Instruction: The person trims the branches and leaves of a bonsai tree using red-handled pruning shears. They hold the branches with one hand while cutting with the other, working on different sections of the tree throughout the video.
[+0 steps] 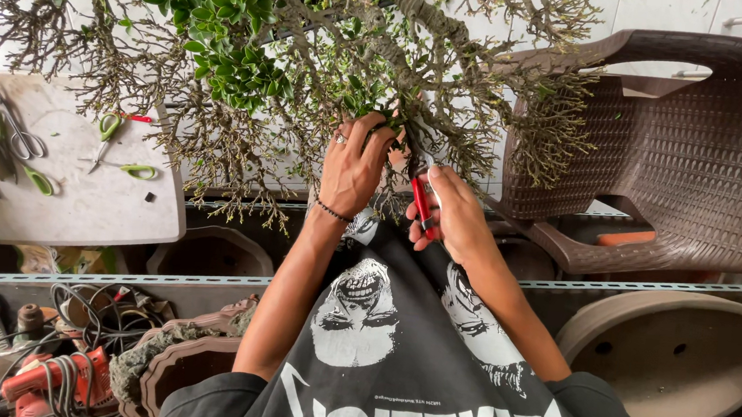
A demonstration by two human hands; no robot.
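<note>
Both my hands are up in the bonsai tree [252, 37] in front of me. My left hand [352, 167] is curled shut around a twig among the green leaves, holding it steady. My right hand [455, 216] is closed on the red handles of a pair of pruning shears [421, 199], whose blades reach up into the branches just beside my left fingers [375, 137]; I cannot tell whether the blades are open.

Judging by the tree, much looks trimmed: the outer branches to the left and right are bare and twiggy, while dense leaves remain at the upper left and around my hands, so that part seems left to do.

On the white table [76, 201] at the left lie green-handled scissors [121, 146] and metal scissors [16, 124], untouched. A brown woven chair [681, 146] stands at the right, an empty oval pot [672, 351] below it, and a red power tool [52, 382] with tangled cords sits near left.
</note>
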